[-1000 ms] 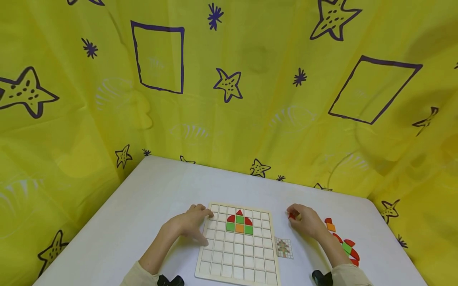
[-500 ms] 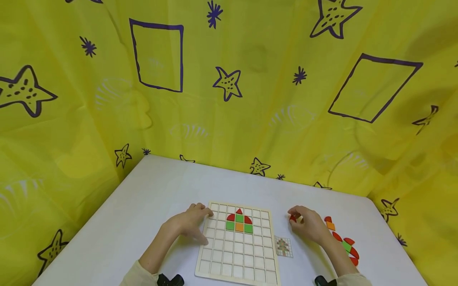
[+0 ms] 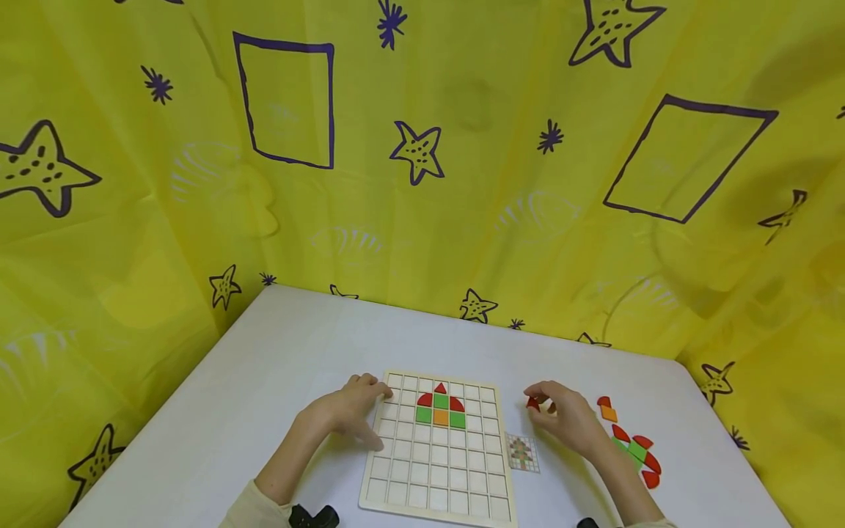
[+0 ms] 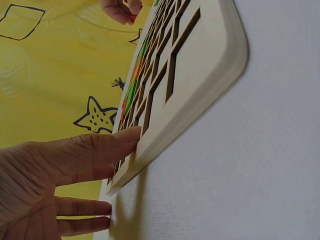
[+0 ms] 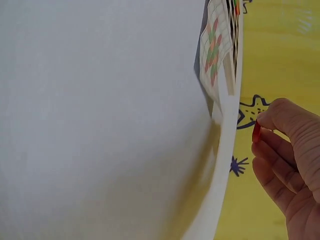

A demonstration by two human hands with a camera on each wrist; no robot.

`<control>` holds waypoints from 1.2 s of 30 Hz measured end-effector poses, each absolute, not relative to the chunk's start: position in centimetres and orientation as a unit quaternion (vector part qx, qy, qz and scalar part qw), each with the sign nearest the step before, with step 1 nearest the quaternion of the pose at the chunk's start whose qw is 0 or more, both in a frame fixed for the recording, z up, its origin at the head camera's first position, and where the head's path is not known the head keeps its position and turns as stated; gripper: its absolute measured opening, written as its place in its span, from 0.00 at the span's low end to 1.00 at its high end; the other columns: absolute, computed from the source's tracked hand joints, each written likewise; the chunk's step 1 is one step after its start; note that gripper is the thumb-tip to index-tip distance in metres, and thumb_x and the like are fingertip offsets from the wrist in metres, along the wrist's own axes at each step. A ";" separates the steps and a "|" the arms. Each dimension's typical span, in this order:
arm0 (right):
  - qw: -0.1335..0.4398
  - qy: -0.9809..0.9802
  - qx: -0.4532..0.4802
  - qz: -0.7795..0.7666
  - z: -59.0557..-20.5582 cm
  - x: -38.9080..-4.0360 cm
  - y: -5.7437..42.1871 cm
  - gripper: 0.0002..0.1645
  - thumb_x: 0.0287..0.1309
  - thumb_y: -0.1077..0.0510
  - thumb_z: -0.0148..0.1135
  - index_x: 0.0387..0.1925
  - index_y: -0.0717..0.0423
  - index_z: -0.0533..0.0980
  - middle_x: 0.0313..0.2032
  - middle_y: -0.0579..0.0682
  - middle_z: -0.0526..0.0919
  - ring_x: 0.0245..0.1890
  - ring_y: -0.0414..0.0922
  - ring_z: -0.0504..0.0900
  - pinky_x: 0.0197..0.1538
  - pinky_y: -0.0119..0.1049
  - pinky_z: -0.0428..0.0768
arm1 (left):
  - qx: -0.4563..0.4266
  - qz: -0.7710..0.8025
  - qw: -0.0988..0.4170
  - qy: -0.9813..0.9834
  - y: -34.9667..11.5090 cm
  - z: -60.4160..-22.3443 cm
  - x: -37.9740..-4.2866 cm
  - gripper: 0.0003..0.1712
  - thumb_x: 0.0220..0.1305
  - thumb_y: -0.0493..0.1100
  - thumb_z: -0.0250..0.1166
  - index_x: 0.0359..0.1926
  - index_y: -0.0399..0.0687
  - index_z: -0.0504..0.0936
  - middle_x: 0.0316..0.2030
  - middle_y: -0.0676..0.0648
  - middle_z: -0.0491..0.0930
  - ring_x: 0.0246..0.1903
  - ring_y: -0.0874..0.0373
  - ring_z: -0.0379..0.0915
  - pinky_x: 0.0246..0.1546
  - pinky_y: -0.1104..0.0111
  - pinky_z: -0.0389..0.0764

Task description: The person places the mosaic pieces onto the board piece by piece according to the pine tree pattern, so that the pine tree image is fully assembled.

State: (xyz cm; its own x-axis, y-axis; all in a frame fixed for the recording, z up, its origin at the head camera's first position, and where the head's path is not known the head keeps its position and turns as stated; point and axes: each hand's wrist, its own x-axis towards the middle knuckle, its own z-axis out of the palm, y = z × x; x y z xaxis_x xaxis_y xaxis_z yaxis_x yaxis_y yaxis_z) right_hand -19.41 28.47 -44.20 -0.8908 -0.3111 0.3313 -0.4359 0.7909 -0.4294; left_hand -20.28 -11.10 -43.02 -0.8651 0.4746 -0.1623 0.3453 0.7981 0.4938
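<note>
The left hand (image 3: 353, 408) stays put, fingers and thumb spread, gripping nothing, thumb resting on the near rim of the gridded board (image 3: 439, 480). Right of that hand, coloured shapes (image 3: 441, 417) sit in the board's upper cells. Further right, a pattern card (image 3: 524, 453) lies just beside the board, in front of and left of the right hand (image 3: 566, 416). That hand has shifted slightly toward the board, pinching a red piece (image 3: 532, 402) between thumb and fingertips, so the piece is nearer but not yet placed. Loose pieces (image 3: 637, 453) lie right of this grip.
</note>
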 end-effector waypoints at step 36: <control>0.021 -0.940 0.250 0.232 -44.2 -18.9 21.1 0.13 0.60 0.63 0.70 0.47 0.53 0.83 0.42 0.41 0.84 0.42 0.39 0.80 0.50 0.42 0.83 | 0.217 0.231 0.142 0.938 -11.1 -43.0 -20.3 0.43 0.41 0.49 0.85 0.61 0.47 0.78 0.61 0.40 0.72 0.64 0.41 0.64 0.60 0.42 0.74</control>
State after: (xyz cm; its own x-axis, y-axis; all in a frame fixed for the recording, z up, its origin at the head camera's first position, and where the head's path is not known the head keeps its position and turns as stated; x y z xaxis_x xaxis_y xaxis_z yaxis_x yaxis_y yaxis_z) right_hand -18.90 21.09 -44.25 -0.8745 -0.4597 0.1548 -0.4790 0.7679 -0.4252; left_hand -20.26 -11.12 -43.01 -0.8652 0.4733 -0.1654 0.3421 0.7985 0.4953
